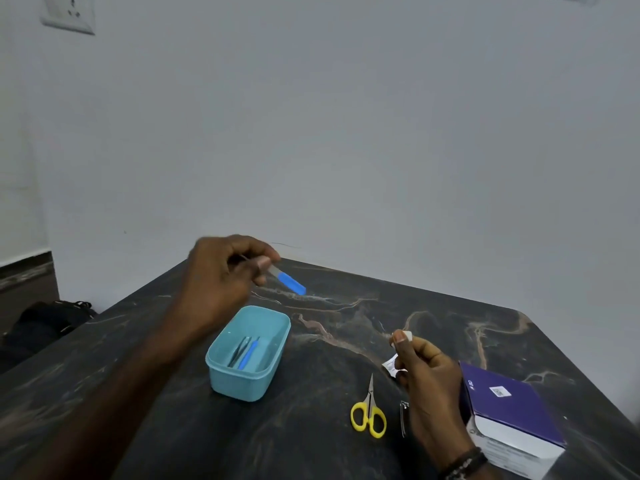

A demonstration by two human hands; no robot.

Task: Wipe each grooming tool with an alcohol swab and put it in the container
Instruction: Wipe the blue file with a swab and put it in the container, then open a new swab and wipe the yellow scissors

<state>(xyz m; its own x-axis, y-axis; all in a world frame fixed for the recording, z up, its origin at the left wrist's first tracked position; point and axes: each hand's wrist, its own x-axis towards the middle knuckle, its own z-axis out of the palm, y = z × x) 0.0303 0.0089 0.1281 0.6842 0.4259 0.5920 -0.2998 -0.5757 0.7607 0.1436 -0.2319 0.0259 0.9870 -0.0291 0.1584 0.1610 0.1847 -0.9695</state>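
left hand (221, 271) pinches a slim blue-handled metal tool (289, 282) above the far-left turquoise plastic tub (266, 375); right hand (420, 365) pinches a small white swab (406, 336)

Blue-handled tool (289, 281) tilted above teal container (242, 382) (two tools inside); yellow scissors (369, 412), clipper (403, 417) flat on table; swab (406, 336) pinched.

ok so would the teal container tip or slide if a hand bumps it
The teal container looks like thin plastic holding only two slim tools, so probably light and apt to slide on the smooth dark table. Its low, wide shape suggests tipping is less likely.
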